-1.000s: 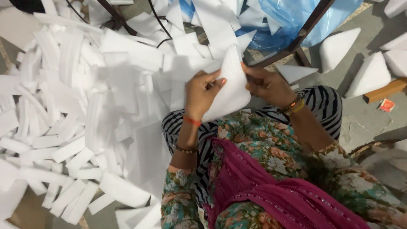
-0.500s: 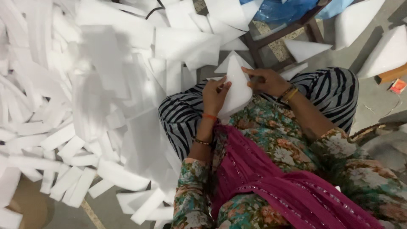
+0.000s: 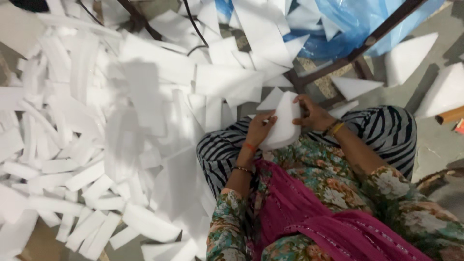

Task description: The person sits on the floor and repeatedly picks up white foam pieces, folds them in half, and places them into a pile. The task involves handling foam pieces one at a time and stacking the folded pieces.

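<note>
Centrally, just right of the frame's middle, both hands hold 1 white foam piece (image 3: pixel 284 123), a rounded slab standing roughly upright above the person's lap. The left hand (image 3: pixel 261 129) grips its left edge, fingers curled around the foam, with something thin and pale showing between the fingers; what it is cannot be told. The right hand (image 3: pixel 313 115) closes on the foam's upper right edge, thumb and fingers pinching it. An orange thread and a dark bangle sit on the left wrist, and bangles (image 3: pixel 334 128) ring the right wrist.

Below the hands, the person's striped trousers (image 3: pixel 386 130) spread across the middle right, with a floral top and a magenta scarf (image 3: pixel 309 212) filling the lower right of the frame.

A heap of white foam strips (image 3: pixel 87 145) covers the left half of the frame, lying on the floor. At the upper right, blue plastic sheeting (image 3: pixel 338 29) lies behind a dark metal frame (image 3: pixel 338 63), and triangular foam wedges (image 3: pixel 406 58) rest on the grey floor (image 3: pixel 435 140) near the right edge.
</note>
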